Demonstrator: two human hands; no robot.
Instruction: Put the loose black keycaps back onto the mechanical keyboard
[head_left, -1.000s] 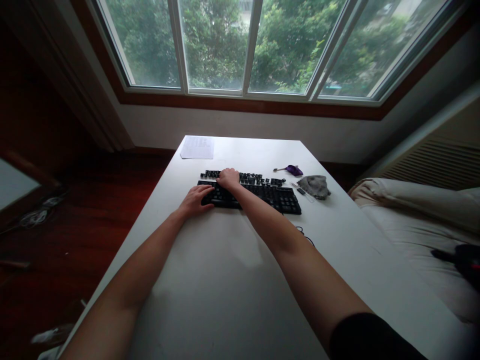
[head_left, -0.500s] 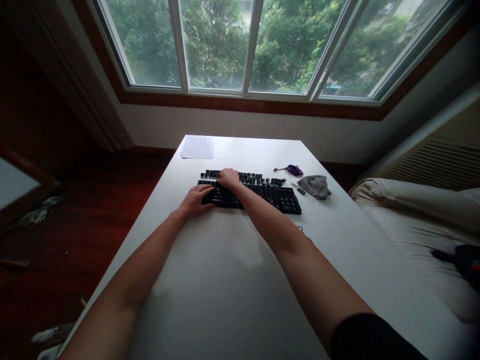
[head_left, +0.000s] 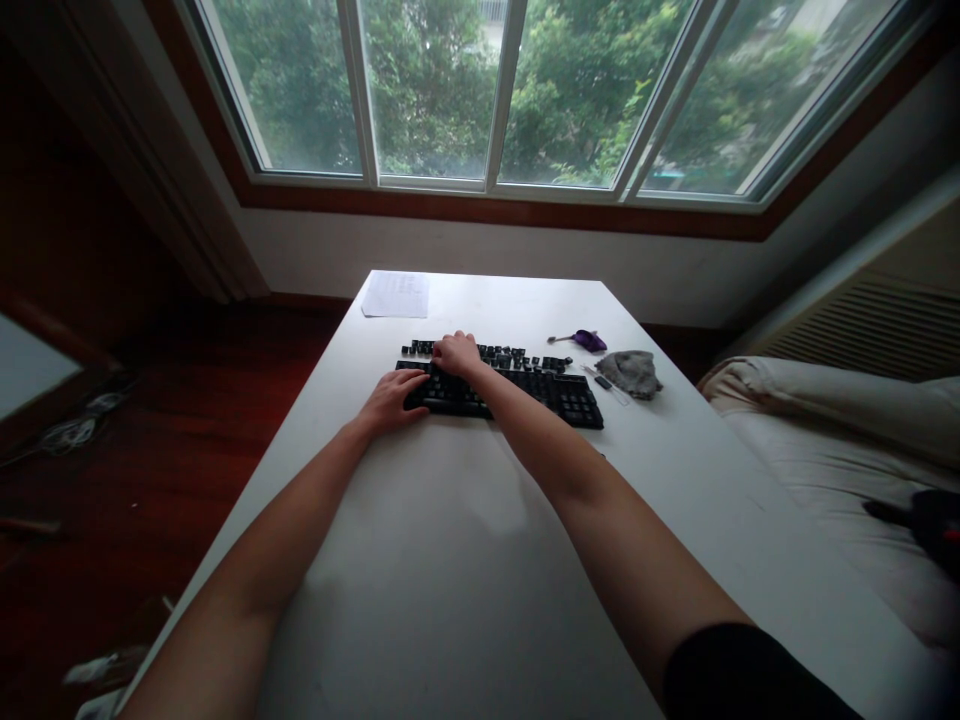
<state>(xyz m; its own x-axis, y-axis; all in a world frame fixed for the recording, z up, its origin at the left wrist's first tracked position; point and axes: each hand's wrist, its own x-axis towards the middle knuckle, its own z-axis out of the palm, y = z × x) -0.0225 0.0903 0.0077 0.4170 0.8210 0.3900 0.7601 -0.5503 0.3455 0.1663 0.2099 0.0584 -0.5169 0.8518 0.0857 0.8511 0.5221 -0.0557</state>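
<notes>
Table [head_left: 420, 580] margins surround keyboard [head_left: 551, 393] | left fingers [head_left: 415, 378] spread on it | right fingers [head_left: 443, 354] curled, hold unclear

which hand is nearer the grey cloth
Right. The right hand is left of the cloth, over the keyboard; the left hand is farther left, at the keyboard's left end.

Keyboard [head_left: 576, 403]: black. Row of loose keycaps [head_left: 504, 356]: black. Counter [head_left: 420, 560]: plain white, greyer toward the near end. Paper [head_left: 395, 297]: white, faint grey printed marks. Small pouch-like item [head_left: 589, 341]: purple. Crumpled cloth [head_left: 631, 373]: mottled grey. Sleeve [head_left: 750, 672]: solid black. Floor [head_left: 195, 400]: dark reddish brown. Window surround [head_left: 540, 215]: brown. Foliage outside [head_left: 427, 90]: mixed greens. Slatted panel [head_left: 885, 312]: beige, dark parallel stripes.
</notes>
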